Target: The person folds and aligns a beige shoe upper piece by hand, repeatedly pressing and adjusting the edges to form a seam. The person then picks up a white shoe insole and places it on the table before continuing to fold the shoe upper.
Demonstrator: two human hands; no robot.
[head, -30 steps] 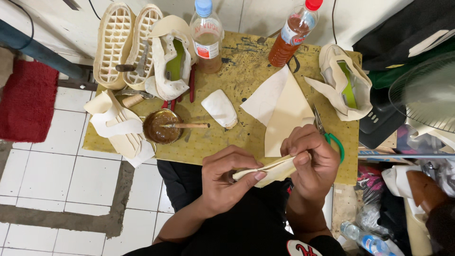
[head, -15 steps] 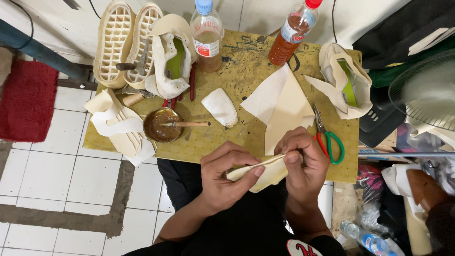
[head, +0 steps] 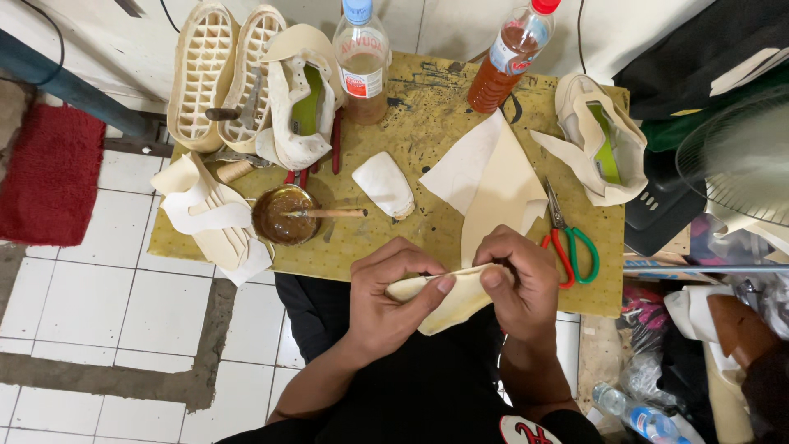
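Both my hands hold one folded piece of cream leather [head: 448, 300] just in front of a low yellow worktable [head: 427, 115]. My left hand [head: 394, 292] pinches its left end, thumb pressed along the folded edge. My right hand [head: 518, 279] grips the right end with curled fingers. A large cream sheet [head: 493, 177] lies on the table right behind my hands. Scissors with red and green handles [head: 567, 234] rest beside my right hand.
A glue tin with a brush [head: 283, 215] sits to the left, near cut cream pieces [head: 209, 214]. Two soles [head: 222, 70], shoe uppers [head: 300, 99] [head: 596, 140], two bottles [head: 362, 57] [head: 509, 57] stand farther back. A fan [head: 735, 156] and clutter are at right, a red mat [head: 45, 173] at left.
My hands have drawn the folded leather slightly lower and closer together, and the fold is pressed flatter. The scissors are more exposed beside my right hand.
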